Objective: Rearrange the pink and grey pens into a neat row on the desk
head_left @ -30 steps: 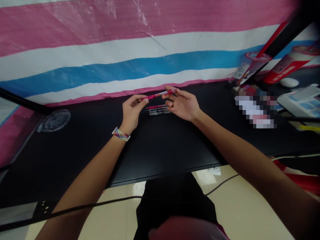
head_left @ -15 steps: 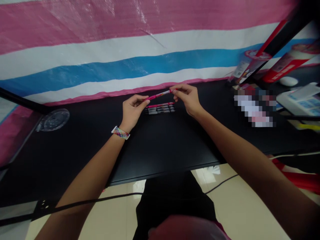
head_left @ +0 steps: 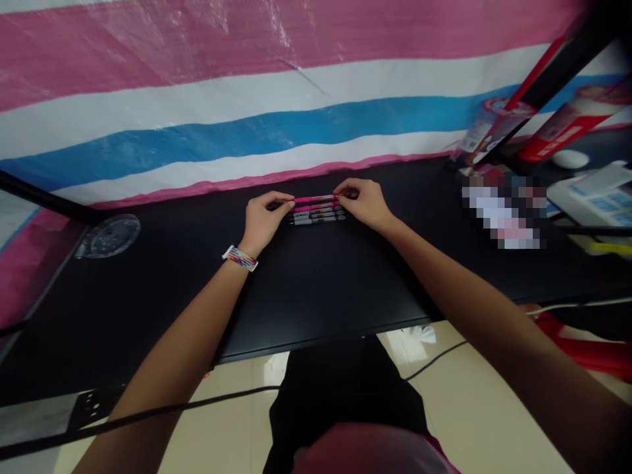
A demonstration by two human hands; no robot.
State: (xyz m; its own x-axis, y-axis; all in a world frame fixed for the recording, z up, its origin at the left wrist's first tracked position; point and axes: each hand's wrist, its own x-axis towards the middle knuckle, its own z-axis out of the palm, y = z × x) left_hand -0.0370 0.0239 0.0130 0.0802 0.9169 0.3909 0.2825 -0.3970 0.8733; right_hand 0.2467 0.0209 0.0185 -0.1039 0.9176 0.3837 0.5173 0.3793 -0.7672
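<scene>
A pink pen lies level between my hands, at the far side of a row of pens on the black table. My left hand pinches its left end with thumb and forefinger. At its right end, the fingertips of my right hand are closed on it. Just nearer to me are another pink pen and several dark grey pens, side by side. A patterned band is round my left wrist.
A clear plastic lid lies at the left. On the right stand a cup with a red straw, a red and white cup and a white box. Striped sheeting hangs behind the table.
The pink pen has come down from a raised, tilted position to level beside the other pens. Both hands moved with it, still gripping its ends.
</scene>
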